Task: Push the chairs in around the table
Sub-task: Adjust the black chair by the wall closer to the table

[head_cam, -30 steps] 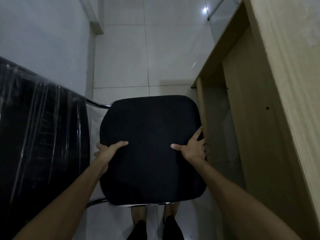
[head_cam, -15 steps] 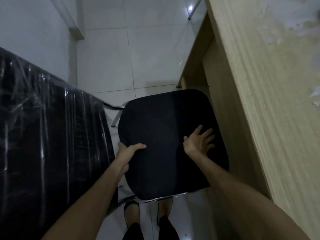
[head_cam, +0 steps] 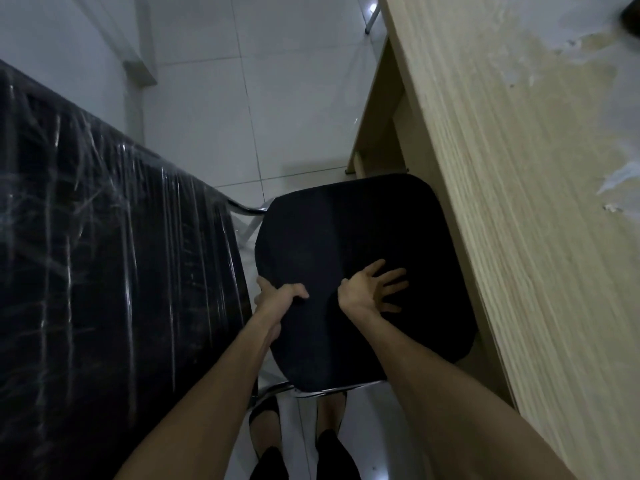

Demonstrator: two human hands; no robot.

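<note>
A black chair seat [head_cam: 346, 237] on a chrome frame stands below me, its right edge tucked under the light wooden table [head_cam: 519, 202]. My left hand [head_cam: 277, 296] grips the seat's left edge, thumb on top and fingers curled underneath. My right hand [head_cam: 370, 289] lies flat on the seat with fingers spread, holding nothing. The chair's backrest [head_cam: 104, 271], black and wrapped in shiny plastic, fills the left of the view.
White tiled floor [head_cam: 214, 116] stretches ahead. A table leg panel [head_cam: 374, 109] stands beyond the seat. A metal leg [head_cam: 370, 22] shows at the far top. My feet [head_cam: 298, 431] are just behind the seat. White scraps lie on the tabletop.
The seat has slid to the right, further under the table. My right hand moved from the seat's right edge to lie flat on top; the left kept its grip.
</note>
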